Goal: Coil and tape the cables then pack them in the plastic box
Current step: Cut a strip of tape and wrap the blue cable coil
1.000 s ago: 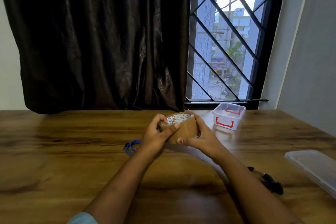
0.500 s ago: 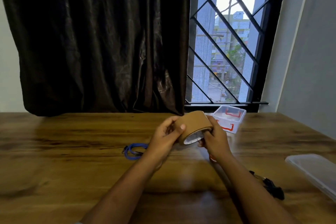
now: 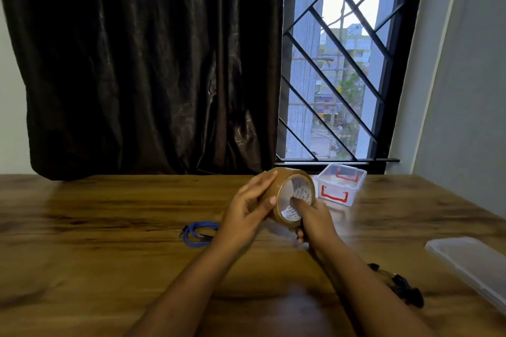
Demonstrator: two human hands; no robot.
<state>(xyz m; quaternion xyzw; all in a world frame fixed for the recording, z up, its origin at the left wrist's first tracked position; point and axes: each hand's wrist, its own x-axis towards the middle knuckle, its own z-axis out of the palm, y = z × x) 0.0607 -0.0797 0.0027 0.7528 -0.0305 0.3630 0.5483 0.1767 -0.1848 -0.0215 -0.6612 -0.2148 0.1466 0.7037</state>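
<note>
Both hands hold a roll of brown packing tape [image 3: 284,182] above the middle of the wooden table [image 3: 109,227]. My left hand [image 3: 247,210] wraps the roll's outer side. My right hand [image 3: 315,220] grips it from below, with the thumb inside the printed white core that faces me. A coiled blue cable [image 3: 201,233] lies on the table left of my left hand. A black cable [image 3: 397,283] lies to the right of my right forearm. The small clear plastic box [image 3: 341,183] with red latches stands open behind the roll.
The box's clear lid [image 3: 471,262] lies at the table's right edge. A dark curtain [image 3: 150,63] and a barred window [image 3: 336,63] stand behind the table. A grey wall [image 3: 471,90] runs along the right.
The tape roll has been turned in my hands: its core faced up, then down, and now faces me. My right hand has shifted under the roll, thumb into the core.
</note>
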